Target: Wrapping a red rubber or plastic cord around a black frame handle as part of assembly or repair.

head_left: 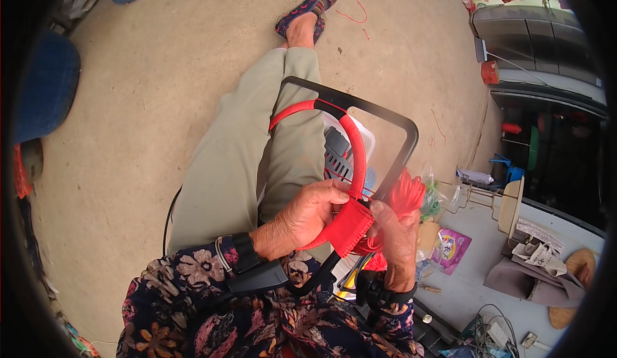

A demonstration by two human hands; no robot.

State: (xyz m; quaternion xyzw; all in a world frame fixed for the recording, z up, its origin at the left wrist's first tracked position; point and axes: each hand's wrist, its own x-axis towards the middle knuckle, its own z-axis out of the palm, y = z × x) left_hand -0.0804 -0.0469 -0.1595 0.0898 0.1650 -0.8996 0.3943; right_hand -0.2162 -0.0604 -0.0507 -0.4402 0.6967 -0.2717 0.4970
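A ring wrapped in red cord (358, 152) sits inside a black rectangular frame (384, 115), held above my lap. One stretch of the ring near its top is bare black. My left hand (307, 213) closes on the ring's near side, its thumb beside the wrapping. Just right of it, a wide, tightly wound red section (349, 231) covers the ring. My right hand (395, 232) pinches red cord at the edge of that winding. A loose bundle of red cord (407, 194), slightly blurred, hangs by the right fingers.
Under the frame, a white container (366, 141) holds grey slotted parts. To the right, a pale surface carries a purple packet (451, 250), folded cloth (533, 274) and cables. A blue tub (51, 85) stands at left. Red thread scraps (355, 16) lie on the floor by my foot.
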